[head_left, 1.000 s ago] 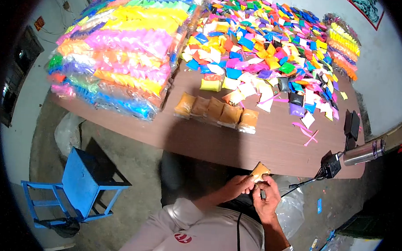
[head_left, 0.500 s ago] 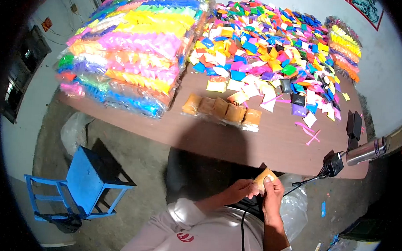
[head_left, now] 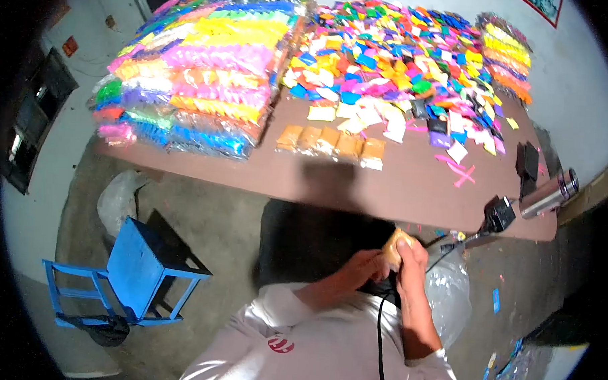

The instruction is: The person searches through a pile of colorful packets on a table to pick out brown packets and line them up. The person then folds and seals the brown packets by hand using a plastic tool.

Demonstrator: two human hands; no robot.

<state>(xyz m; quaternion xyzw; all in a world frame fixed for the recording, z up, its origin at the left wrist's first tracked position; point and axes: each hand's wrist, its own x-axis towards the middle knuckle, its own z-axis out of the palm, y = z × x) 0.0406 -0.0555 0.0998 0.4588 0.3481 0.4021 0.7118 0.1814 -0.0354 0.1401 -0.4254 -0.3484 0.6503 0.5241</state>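
Note:
A small tan packet [head_left: 393, 251] is held just off the table's near edge. My right hand [head_left: 411, 259] grips it, thumb on its face. My left hand [head_left: 366, 267] has its fingers closed at the packet's lower left side; whether they pinch its edge is too blurred to tell. On the table [head_left: 251, 175], beyond my hands, several tan packets [head_left: 329, 141] lie side by side in a row. Behind them spreads a large heap of small packets in many colours [head_left: 389, 59].
Stacked clear bags of coloured packets [head_left: 214, 66] fill the table's left side, with another stack [head_left: 509, 56] at the far right. A metal flask [head_left: 548, 195] and a black adapter with cables [head_left: 499, 214] are at the right edge. A blue chair [head_left: 134, 271] stands lower left.
The view has shifted, so the table sits higher. My right hand has gone from fingering the packet's lower edge to gripping it with the thumb on top. The packet is more upright.

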